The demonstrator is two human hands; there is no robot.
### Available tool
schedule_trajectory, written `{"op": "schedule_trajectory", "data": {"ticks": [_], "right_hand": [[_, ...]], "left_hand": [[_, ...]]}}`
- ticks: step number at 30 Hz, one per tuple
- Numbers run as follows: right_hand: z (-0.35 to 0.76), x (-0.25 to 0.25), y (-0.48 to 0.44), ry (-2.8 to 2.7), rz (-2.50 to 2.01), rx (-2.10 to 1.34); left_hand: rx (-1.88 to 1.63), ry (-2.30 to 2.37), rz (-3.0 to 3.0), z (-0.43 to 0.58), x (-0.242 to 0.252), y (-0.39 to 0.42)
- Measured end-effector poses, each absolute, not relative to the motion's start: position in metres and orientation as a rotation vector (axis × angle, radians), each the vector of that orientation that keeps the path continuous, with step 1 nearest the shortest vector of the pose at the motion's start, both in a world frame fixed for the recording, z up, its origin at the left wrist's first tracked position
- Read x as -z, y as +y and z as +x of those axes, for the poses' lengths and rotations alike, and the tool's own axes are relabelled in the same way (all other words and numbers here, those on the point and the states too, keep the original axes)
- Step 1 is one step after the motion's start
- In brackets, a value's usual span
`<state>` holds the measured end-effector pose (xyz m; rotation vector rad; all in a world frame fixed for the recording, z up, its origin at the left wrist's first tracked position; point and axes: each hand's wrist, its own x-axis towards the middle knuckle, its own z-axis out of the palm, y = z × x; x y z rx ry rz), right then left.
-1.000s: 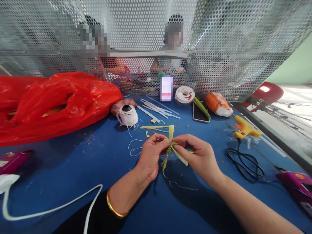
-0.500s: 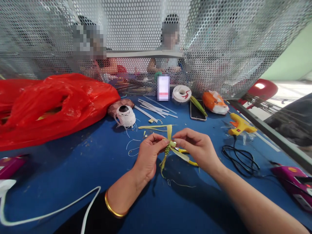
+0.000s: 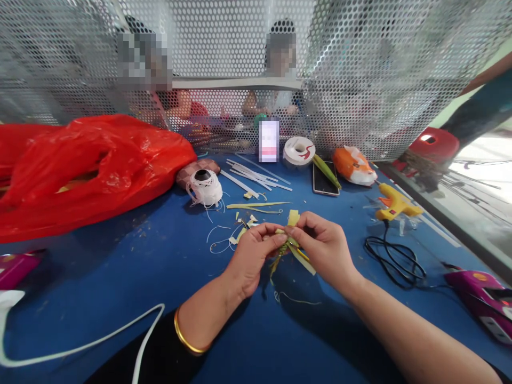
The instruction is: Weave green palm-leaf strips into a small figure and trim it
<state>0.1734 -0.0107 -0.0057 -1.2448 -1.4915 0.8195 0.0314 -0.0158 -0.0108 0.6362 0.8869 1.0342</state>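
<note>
Over the blue table [image 3: 120, 277], my left hand [image 3: 252, 256] and my right hand [image 3: 324, 248] meet fingertip to fingertip. Both pinch a small woven piece of yellow-green leaf strips [image 3: 286, 248]. Its braided stem hangs down between the hands, and loose strip ends stick out above and to the right. A gold bangle [image 3: 184, 336] circles my left wrist. Cut leaf strips [image 3: 256, 205] and scraps lie just beyond the hands.
A big red plastic bag [image 3: 88, 170] fills the left. White thread spool [image 3: 205, 186], white strips [image 3: 256, 178], tape roll [image 3: 299, 151], phone [image 3: 323, 181], fox figure [image 3: 354, 166], yellow glue gun [image 3: 396, 205] with black cord [image 3: 394, 261]. Two people sit behind the perforated mesh screen [image 3: 360, 69].
The upright strip end above the piece is now shorter and folded down. My hands have closed in tighter on the piece and shifted slightly right. More scraps show left of them.
</note>
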Motion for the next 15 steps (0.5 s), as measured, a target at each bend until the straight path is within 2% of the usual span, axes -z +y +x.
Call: {"op": "schedule_trajectory", "data": {"ticks": [5,11,15], "right_hand": [[0.1733,0.0084,-0.0097,-1.501,-1.234,-0.839],[0.1705,0.0094,-0.0112,-1.149,-1.168,-1.244],[0.1683,0.0082,-0.0119,-0.975,-1.082,-1.371]], "left_hand": [[-0.976,0.921,0.619,0.0303,0.0091,-0.0143],[-0.981,0.902,0.621,0.032,0.0115,-0.0146],[-0.945,0.846,0.594,0.0321,0.0094,-0.015]]}}
